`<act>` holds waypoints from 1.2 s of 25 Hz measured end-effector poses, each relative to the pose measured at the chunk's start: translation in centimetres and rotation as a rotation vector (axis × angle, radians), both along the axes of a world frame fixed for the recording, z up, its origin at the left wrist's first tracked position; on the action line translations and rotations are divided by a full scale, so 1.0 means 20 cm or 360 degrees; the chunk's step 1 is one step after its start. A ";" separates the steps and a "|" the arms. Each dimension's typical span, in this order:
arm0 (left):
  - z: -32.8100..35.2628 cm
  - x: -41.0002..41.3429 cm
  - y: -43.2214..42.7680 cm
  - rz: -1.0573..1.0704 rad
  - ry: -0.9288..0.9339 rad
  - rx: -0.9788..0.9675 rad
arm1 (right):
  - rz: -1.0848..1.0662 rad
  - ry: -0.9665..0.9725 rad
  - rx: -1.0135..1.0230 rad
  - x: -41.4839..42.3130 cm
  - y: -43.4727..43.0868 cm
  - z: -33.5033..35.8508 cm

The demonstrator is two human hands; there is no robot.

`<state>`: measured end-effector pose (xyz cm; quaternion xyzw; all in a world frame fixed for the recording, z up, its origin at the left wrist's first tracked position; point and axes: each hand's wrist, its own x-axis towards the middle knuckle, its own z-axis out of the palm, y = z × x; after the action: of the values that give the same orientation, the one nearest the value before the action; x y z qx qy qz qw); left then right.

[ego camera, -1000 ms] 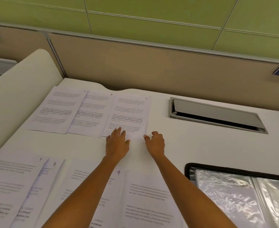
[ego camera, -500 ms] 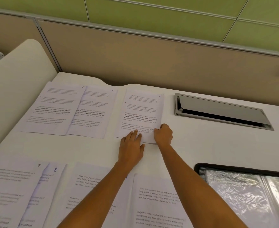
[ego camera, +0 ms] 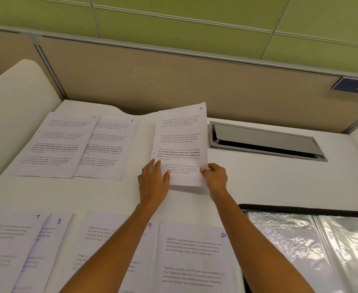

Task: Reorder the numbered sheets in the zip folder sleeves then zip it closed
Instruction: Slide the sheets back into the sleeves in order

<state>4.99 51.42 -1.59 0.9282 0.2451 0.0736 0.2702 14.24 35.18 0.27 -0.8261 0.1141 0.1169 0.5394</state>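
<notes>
Nearest, four printed sheets are lying in a row along the near side of the white tabletop (ego camera: 258, 182): sheet 7 (ego camera: 9, 240) at the left, overlapping sheet 8 (ego camera: 57, 229), then sheet 9 (ego camera: 102, 235), with sheet 10 (ego camera: 195, 261) covering its right part. Both forearms are reaching out over sheets 9 and 10. At the near right the zip folder (ego camera: 300, 210) is lying open, its black edge framing shiny, crinkled clear sleeves (ego camera: 279, 240). Farther out, mid-tabletop, the two hands are holding sheet 4 (ego camera: 181, 140) – the left hand (ego camera: 153, 182) is gripping its left edge low down, thumb on the printed face, and the right hand (ego camera: 215, 176) is pinching its right edge at about the same height. The sheet is tilting up off the tabletop, its far end raised in front of the beige partition (ego camera: 173, 81). To the far left, sheet 5 (ego camera: 55, 142) and sheet 6 (ego camera: 108, 144) are lying flat side by side, overlapping slightly. To the right of sheet 4 a metal cable hatch (ego camera: 264, 140) is sitting ajar in the tabletop, and a dark plate (ego camera: 357, 86) reading 248 is hanging at the far right – above it all, green wall panels.
</notes>
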 end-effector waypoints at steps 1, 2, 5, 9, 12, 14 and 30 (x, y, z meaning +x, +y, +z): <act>0.03 0.01 -0.01 0.0098 0.0004 -0.0111 | 0.0001 0.0015 0.0055 -0.01 -0.05 0.01; 0.05 0.03 -0.03 0.0193 0.0000 -0.0268 | 0.0007 0.0025 0.0103 -0.02 -0.11 0.01; 0.12 0.08 -0.13 0.0405 -0.0082 -0.0844 | 0.0030 0.0059 0.0191 -0.03 -0.29 0.02; 0.20 0.10 -0.38 0.0408 -0.0173 -0.1055 | 0.0054 0.0112 0.0354 -0.05 -0.62 0.06; 0.23 0.12 -0.63 0.0439 -0.0196 -0.1243 | 0.0090 0.0123 0.0385 -0.06 -0.93 0.14; 0.25 0.12 -0.82 0.0412 -0.0223 -0.1403 | 0.0106 0.0103 0.0399 -0.05 -1.14 0.19; 0.35 0.28 -2.07 -0.0037 -0.0062 -0.1907 | -0.0031 -0.0061 0.0434 0.08 -2.43 0.40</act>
<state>10.60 10.09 5.42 0.6152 0.2287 -0.0633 0.7518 15.82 -13.43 8.35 -0.7459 0.0948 0.1103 0.6499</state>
